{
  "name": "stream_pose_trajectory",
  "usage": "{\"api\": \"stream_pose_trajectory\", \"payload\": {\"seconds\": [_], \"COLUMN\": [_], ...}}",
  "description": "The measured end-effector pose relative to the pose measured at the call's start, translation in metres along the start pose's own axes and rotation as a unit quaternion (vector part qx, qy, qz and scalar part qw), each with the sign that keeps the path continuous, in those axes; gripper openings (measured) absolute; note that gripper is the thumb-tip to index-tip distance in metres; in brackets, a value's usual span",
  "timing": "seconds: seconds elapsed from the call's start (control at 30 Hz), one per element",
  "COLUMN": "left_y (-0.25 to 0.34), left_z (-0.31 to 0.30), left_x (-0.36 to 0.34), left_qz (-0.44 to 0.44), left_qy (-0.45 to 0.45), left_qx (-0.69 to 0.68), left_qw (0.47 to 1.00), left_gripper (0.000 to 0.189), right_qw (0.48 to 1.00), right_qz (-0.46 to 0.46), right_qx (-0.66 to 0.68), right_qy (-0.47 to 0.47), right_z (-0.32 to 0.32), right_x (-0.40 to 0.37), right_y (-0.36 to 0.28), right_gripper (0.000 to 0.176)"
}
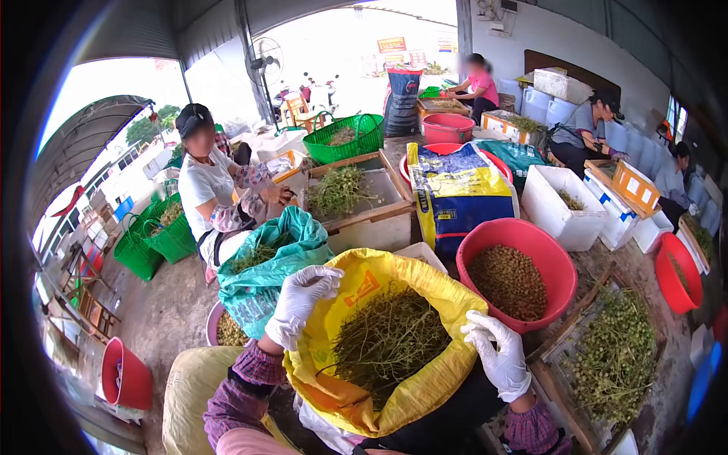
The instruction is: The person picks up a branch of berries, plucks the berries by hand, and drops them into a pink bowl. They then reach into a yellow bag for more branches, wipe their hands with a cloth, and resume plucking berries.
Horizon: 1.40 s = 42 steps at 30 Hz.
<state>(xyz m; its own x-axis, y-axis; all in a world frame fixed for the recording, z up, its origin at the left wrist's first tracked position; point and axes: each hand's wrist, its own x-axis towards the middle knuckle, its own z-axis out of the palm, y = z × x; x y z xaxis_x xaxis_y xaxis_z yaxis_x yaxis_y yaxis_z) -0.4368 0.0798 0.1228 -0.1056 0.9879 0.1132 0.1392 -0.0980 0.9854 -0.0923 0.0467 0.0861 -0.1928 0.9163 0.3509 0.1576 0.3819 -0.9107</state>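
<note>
A yellow woven sack point(436, 282) stands open in front of me, with dry thin stems point(390, 337) inside. My left hand point(303, 305), in a white glove, pinches the sack's rim on the left. On the opposite side my right hand point(499, 355), gloved too, has its fingers closed on the rim. Just beyond my left hand is a teal sack point(246, 292) holding more green stems. A red tub point(557, 265) of small round brownish fruits sits beyond my right hand. Stems with round fruits lie on a wood-framed mesh screen point(557, 353) at the right.
A co-worker point(208, 171) sits at the left by a wood-framed tray point(379, 205) of greens. Green baskets point(334, 145), a blue-yellow bag point(462, 193) and white foam boxes point(557, 220) stand around. More people sit at the back right. A red bucket point(133, 379) is at the lower left.
</note>
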Motion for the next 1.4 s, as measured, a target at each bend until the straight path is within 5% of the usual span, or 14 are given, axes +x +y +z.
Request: {"api": "stream_pose_trajectory", "payload": {"seconds": [0.23, 0.27, 0.43, 0.5, 0.73, 0.83, 0.97, 1.03, 1.13, 1.23, 1.3, 1.33, 1.37, 1.4], "left_y": [-0.026, -0.043, -0.043, -0.046, -0.050, -0.071, -0.093, -0.059, 0.024, 0.071, 0.088, 0.102, 0.113, 0.113], "left_z": [-0.042, -0.059, -0.076, -0.085, -0.079, -0.104, -0.137, -0.114, -0.004, 0.090, 0.179, 0.219, 0.255, 0.288], "left_x": [0.027, 0.035, 0.059, 0.067, 0.051, 0.058, 0.079, 0.074, 0.030, -0.001, -0.023, -0.041, -0.057, -0.061], "left_qz": [-0.057, -0.057, -0.094, -0.089, 0.137, 0.073, 0.033, 0.088, 0.034, -0.074, -0.080, -0.179, -0.277, -0.268], "left_qy": [0.126, 0.079, 0.148, 0.181, 0.250, 0.173, 0.158, 0.086, -0.079, -0.249, -0.369, -0.391, -0.408, -0.435], "left_qx": [-0.150, -0.211, -0.493, -0.582, -0.572, -0.643, -0.560, -0.443, -0.422, -0.301, -0.231, -0.253, -0.270, -0.233], "left_qw": [0.979, 0.973, 0.852, 0.788, 0.769, 0.742, 0.812, 0.888, 0.902, 0.918, 0.897, 0.867, 0.827, 0.828], "left_gripper": [0.025, 0.051, 0.108, 0.097, 0.046, 0.046, 0.042, 0.044, 0.061, 0.054, 0.048, 0.042, 0.036, 0.036], "right_qw": [0.998, 0.998, 0.998, 0.998, 0.995, 0.990, 0.982, 0.993, 0.996, 0.952, 0.938, 0.935, 0.965, 0.962], "right_qz": [-0.035, -0.032, -0.008, -0.009, -0.026, -0.074, -0.089, -0.045, -0.011, -0.030, -0.065, -0.107, -0.144, -0.123], "right_qx": [-0.054, -0.055, -0.057, -0.060, -0.091, -0.119, -0.147, -0.060, 0.042, 0.289, 0.313, 0.293, 0.056, 0.072], "right_qy": [0.003, 0.003, 0.002, 0.006, 0.012, 0.032, 0.075, 0.095, 0.083, 0.095, 0.131, 0.167, 0.211, 0.231], "right_z": [0.000, 0.000, 0.000, 0.001, -0.004, -0.008, -0.017, -0.020, -0.027, -0.033, -0.045, -0.049, -0.066, -0.081], "right_x": [-0.015, -0.016, -0.020, -0.022, -0.032, -0.034, -0.041, -0.047, -0.044, -0.037, -0.038, -0.040, -0.047, -0.055], "right_y": [0.003, 0.005, 0.010, 0.008, 0.013, 0.015, 0.023, 0.028, 0.014, -0.001, -0.017, -0.024, -0.024, -0.019], "right_gripper": [0.023, 0.023, 0.024, 0.024, 0.023, 0.023, 0.026, 0.032, 0.053, 0.073, 0.072, 0.073, 0.067, 0.061]}}
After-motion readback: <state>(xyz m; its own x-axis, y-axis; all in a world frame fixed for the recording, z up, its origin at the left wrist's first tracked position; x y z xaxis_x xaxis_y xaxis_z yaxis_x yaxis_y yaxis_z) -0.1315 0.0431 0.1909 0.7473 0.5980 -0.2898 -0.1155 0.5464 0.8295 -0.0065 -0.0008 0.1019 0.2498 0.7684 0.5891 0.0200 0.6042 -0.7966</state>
